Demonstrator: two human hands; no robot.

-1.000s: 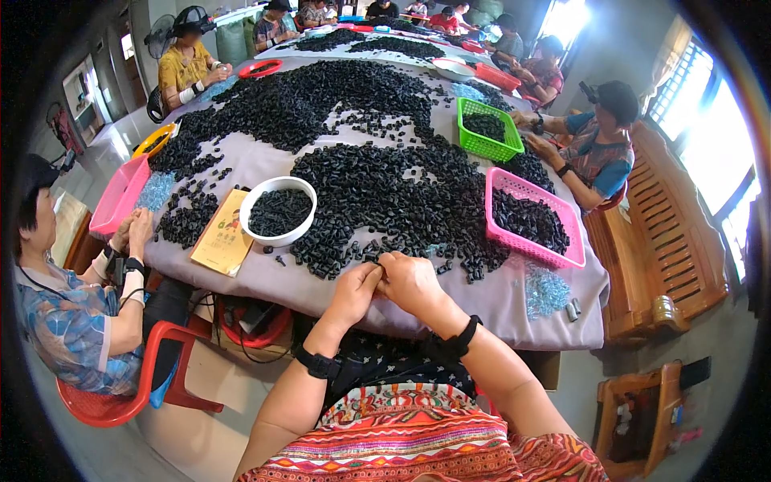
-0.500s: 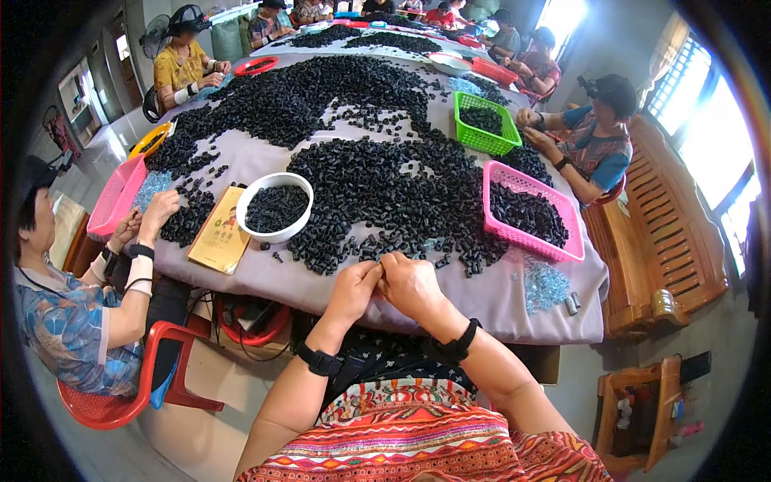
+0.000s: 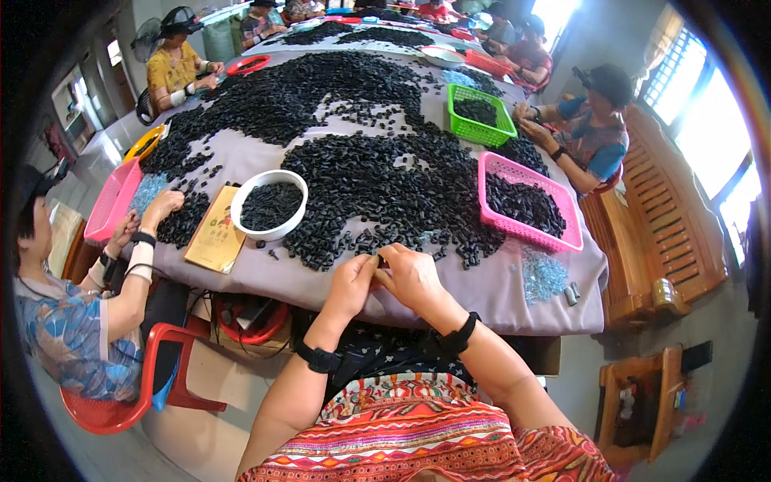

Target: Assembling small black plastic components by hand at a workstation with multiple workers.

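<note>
My left hand (image 3: 351,283) and my right hand (image 3: 411,277) meet over the near edge of the cloth-covered table, fingertips pinched together. Between them is a small black cylindrical piece (image 3: 380,260), mostly hidden by the fingers. A big heap of similar black pieces (image 3: 361,185) spreads just beyond my hands. To the left of the heap stands a white bowl (image 3: 270,234) with thin black parts in it. A pink basket (image 3: 530,230) holding black pieces sits to the right.
A yellow booklet (image 3: 215,241) lies left of the bowl. Clear bluish small parts (image 3: 544,277) lie at the right near corner. A green basket (image 3: 482,132) stands farther right. Co-workers sit along both sides, one on a red chair (image 3: 152,369) at my left.
My right-hand fingers have shifted slightly, and the black piece between my fingertips shows more now. The whole view has moved a little; the baskets and bowl stay in place.
</note>
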